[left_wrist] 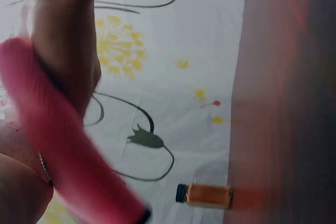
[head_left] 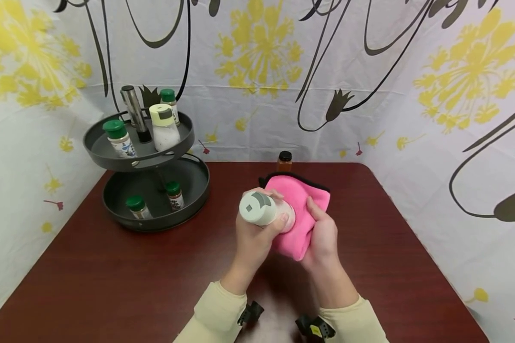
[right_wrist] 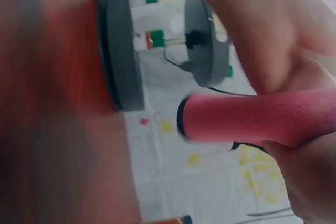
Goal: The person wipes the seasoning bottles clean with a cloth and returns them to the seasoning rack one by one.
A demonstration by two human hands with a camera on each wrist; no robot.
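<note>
A bottle with a white flip-top cap is tilted, its cap toward me, over the middle of the table. My left hand grips it around its body, thumb across the near side. My right hand holds a pink cloth with black edging, thumb on top, against the bottle's lower end, which the cloth hides. Seen from the left wrist, the folded cloth spans the lower left. In the right wrist view the cloth sticks out from between the fingers.
A two-tier dark grey tray stands at the back left. Its upper tier carries green-capped jars, a silver cylinder and a pale-lidded shaker; green-capped jars stand below. A black-capped orange-brown bottle stands at the table's back edge.
</note>
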